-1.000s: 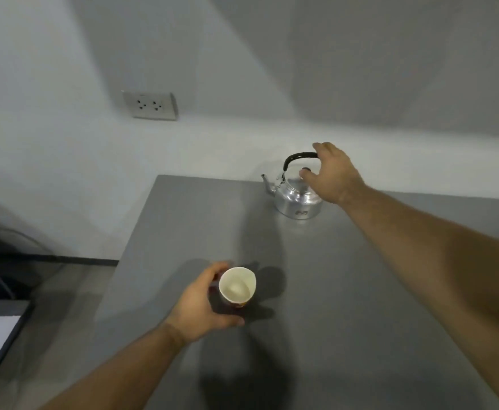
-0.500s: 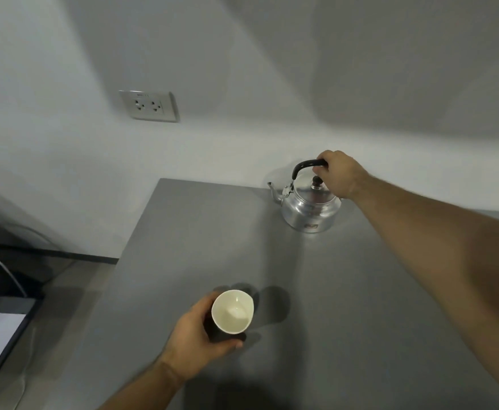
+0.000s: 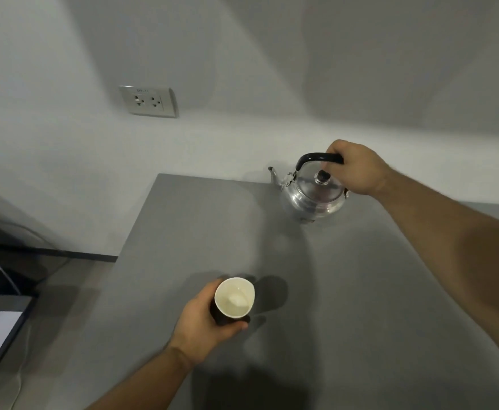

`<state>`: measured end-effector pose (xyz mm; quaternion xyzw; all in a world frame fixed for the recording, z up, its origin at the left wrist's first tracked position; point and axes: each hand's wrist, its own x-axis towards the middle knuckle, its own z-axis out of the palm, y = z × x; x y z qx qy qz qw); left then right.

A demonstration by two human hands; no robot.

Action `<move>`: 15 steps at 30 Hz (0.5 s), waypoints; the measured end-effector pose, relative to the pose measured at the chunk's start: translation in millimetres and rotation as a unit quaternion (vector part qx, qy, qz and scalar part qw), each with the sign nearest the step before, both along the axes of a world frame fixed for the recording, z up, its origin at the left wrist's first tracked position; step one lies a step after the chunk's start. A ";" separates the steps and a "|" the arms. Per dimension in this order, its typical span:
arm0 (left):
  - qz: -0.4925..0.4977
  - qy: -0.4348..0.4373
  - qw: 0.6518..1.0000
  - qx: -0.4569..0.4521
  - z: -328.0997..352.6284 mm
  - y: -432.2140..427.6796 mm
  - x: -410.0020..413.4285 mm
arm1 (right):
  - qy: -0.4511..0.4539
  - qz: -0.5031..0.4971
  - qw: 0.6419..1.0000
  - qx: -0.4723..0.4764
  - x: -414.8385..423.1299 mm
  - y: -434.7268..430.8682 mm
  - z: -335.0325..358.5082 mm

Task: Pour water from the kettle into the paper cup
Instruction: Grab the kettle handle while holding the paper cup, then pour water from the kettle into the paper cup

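Grey table [image 3: 360,306], white wall [image 3: 242,54], wall socket [image 3: 149,101], kettle [image 3: 313,192], paper cup [image 3: 234,297]

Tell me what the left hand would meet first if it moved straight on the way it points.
Nothing close: the left hand with the cup points toward the kettle; only bare table lies between. Depth is unclear.

My kettle [image 3: 313,192] is shiny metal with a glossy black handle [image 3: 316,158]. My paper cup [image 3: 234,301] looks smooth inside. The grey table [image 3: 331,291] is matt.
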<state>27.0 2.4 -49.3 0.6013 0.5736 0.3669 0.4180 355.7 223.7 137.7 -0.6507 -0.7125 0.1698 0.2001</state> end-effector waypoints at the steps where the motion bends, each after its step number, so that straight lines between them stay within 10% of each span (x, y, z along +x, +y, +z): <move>1: 0.001 0.002 1.000 0.002 -0.2 -0.6 0.8 | 0.010 -0.001 1.000 0.007 -0.8 -10.0 6.3; 15: 0.004 0.007 1.000 -0.019 -12.7 -10.6 -2.6 | 0.072 0.060 0.995 0.033 -33.6 -168.3 35.7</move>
